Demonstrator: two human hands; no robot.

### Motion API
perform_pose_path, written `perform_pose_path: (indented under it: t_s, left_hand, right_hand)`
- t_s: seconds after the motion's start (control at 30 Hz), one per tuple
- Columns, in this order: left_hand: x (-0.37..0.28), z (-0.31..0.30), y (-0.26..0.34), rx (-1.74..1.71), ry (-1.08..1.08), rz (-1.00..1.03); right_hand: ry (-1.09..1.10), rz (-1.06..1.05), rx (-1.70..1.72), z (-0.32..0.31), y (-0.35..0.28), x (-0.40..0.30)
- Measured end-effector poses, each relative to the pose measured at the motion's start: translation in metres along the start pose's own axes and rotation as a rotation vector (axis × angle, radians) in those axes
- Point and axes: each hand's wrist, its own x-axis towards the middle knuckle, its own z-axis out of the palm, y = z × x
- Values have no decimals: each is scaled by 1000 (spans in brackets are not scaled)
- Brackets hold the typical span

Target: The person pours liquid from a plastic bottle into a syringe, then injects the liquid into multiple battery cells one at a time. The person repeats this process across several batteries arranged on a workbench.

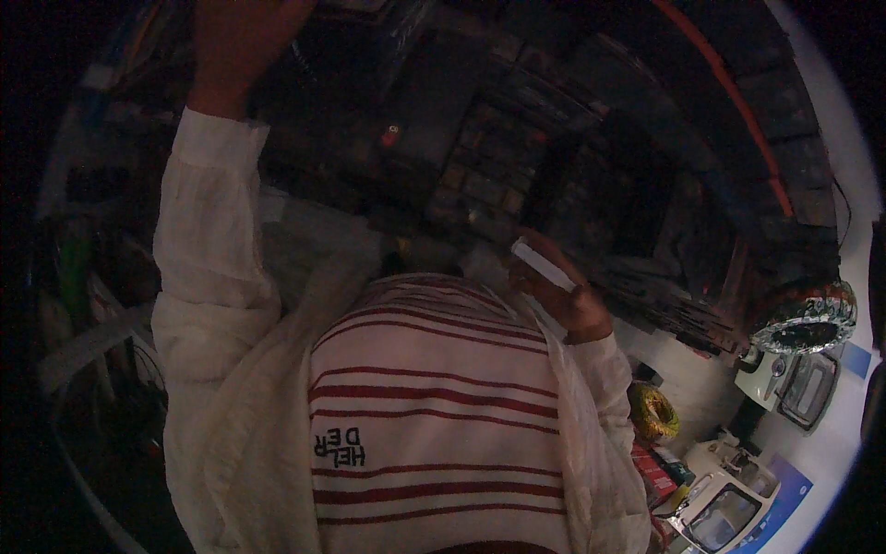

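Observation:
My left arm is stretched forward, and my left hand (242, 48) is at the upper left, dim and partly cut off by the picture's edge. Its fingers and anything in them are hidden. On the other side, my right hand (581, 305) is bent in front of my body with its fingers around a slim white object (545, 264). The object has a long, straight, narrow side, but its exact kind is not clear. Between my arms is my striped shirt (436, 415), under a loose off-white overshirt (228, 346).
Dark shelves with stacked small boxes (484, 187) lie ahead. At the right are a plastic-wrapped coil (806, 315), a yellow wire coil (654, 412), red boxes (651, 474) and cream appliance housings (723, 509) near a pale wall (855, 388). An orange strip (737, 83) curves along the upper right.

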Motion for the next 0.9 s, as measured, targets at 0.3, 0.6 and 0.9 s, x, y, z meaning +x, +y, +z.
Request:
perform_pose_path:
  t_s: [0.3,0.6,0.9]
  left_hand:
    - [2,-1,5,-15,-7,-63]
    - [-3,-1,0,13,14,-32]
    - [-3,-3,-8,62,18,29]
  right_hand:
    - [1,-8,-36,-2,7,3]
    - [237,164,-134,56,-56,43]
    - [263,280,-204,56,-72,84]
